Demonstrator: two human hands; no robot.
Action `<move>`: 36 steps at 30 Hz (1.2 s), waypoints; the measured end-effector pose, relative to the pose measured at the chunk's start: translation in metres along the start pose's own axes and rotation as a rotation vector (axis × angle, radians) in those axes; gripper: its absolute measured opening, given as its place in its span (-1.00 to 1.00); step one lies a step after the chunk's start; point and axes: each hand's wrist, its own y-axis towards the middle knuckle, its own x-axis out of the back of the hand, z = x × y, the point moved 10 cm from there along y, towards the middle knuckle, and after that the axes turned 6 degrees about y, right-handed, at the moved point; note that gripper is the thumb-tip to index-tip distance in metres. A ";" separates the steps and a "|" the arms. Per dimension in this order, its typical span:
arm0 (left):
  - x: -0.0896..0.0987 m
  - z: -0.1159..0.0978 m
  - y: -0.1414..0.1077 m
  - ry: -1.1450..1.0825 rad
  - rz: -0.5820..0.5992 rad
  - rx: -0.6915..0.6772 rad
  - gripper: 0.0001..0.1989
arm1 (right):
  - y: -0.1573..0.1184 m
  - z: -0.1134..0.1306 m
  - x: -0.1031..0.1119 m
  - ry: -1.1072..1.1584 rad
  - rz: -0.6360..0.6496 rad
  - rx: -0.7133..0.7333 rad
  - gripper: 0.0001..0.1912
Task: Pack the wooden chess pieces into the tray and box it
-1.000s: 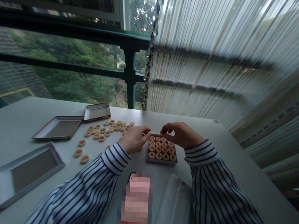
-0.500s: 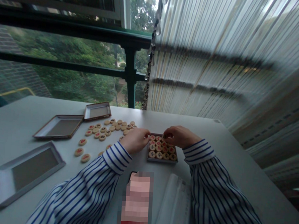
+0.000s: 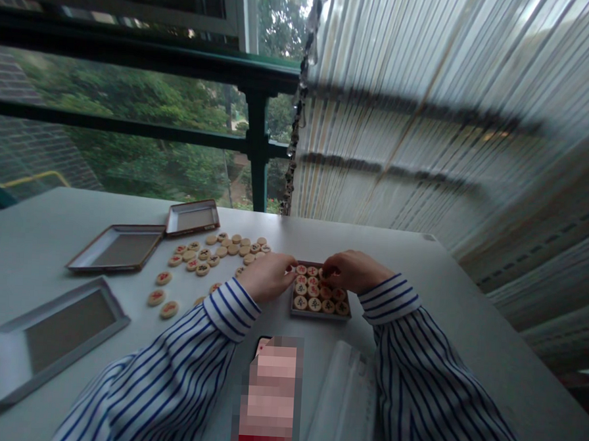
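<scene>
A small shallow box stands on the table, with rows of round wooden xiangqi pieces lying in it, marked in red or black. My left hand is at the box's far left corner, its thumb and fingertips closed at the rim. Over the far right part of the box is my right hand, fingers curled down and pinched at a piece in the back row, which they largely cover. Left of the box, several loose xiangqi pieces lie scattered, some partly behind my left hand and sleeve.
Three shallow open trays lie at the left: a grey one in front, a brown-rimmed one and a smaller one behind. A phone, partly pixelated, and a clear plastic sheet or bag lie nearest me. String curtains hang beyond.
My right hand's fingers have lowered slightly and closed in on the back row of the box. My left hand stays at the box's corner.
</scene>
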 end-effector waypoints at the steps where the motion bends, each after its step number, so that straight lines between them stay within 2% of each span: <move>1: 0.000 0.000 0.000 0.004 0.001 0.000 -0.67 | 0.000 0.000 0.000 -0.001 -0.002 0.001 -0.73; 18: -0.001 0.001 0.000 0.015 -0.004 -0.011 -0.66 | 0.000 0.001 -0.006 0.002 0.029 -0.002 -0.77; 32: 0.000 0.000 -0.001 0.029 -0.002 -0.017 -0.66 | 0.000 0.000 -0.004 0.016 0.026 0.005 -0.70; 36: 0.000 0.000 -0.001 0.052 0.002 -0.014 -0.66 | 0.000 -0.001 -0.008 -0.007 0.060 -0.010 -0.71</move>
